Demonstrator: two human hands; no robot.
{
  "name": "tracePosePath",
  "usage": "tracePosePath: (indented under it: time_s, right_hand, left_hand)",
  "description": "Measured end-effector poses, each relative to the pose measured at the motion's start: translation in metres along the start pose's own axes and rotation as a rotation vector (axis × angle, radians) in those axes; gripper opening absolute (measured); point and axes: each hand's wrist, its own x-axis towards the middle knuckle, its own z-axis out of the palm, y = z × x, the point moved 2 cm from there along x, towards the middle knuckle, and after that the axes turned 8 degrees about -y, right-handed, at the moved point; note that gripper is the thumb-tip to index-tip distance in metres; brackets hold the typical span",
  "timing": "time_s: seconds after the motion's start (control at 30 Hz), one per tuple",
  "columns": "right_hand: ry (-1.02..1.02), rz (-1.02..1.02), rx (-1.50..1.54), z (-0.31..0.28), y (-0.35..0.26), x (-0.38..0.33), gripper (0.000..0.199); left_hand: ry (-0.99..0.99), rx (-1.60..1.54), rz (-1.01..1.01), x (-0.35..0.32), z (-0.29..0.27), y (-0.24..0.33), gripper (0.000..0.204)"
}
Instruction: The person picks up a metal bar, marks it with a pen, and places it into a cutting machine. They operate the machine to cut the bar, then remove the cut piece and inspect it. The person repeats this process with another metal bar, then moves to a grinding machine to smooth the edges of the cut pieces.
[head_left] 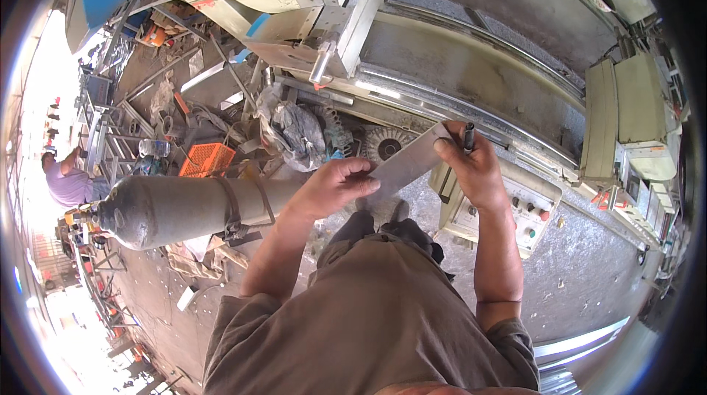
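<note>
Between my two hands a flat grey sheet metal strip (410, 163) is held up at a slant, its right end higher in the picture. My left hand (340, 185) pinches the lower left end between thumb and fingers. At the other end my right hand (469, 161) grips the strip with the thumb on top. A dark pen-like marker (469, 137) also sticks up from the fingers of that hand. Below the strip, the tips of my shoes show on the floor.
A large machine with a long bed (471, 63) stretches across the far side. Its control box (508, 207) with buttons sits right of my feet. A grey gas cylinder (169, 211) lies to the left, near an orange crate (207, 160) and scrap. Another person (70, 177) is at far left.
</note>
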Motion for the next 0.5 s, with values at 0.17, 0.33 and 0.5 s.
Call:
tracePosePath:
  time_s: [0.17, 0.33, 0.5]
  right_hand:
    - [0.015, 0.037, 0.072, 0.022, -0.011, 0.006, 0.033]
    - [0.094, 0.079, 0.137, 0.045, -0.015, 0.008, 0.038]
    - [0.062, 0.083, 0.119, 0.061, 0.007, -0.004, 0.037]
  left_hand:
    - [0.066, -0.123, -0.053, -0.017, 0.003, -0.022, 0.016]
    - [0.112, -0.379, 0.017, -0.025, 0.016, -0.029, 0.020]
    - [0.133, -0.734, 0.013, -0.022, 0.029, -0.032, 0.027]
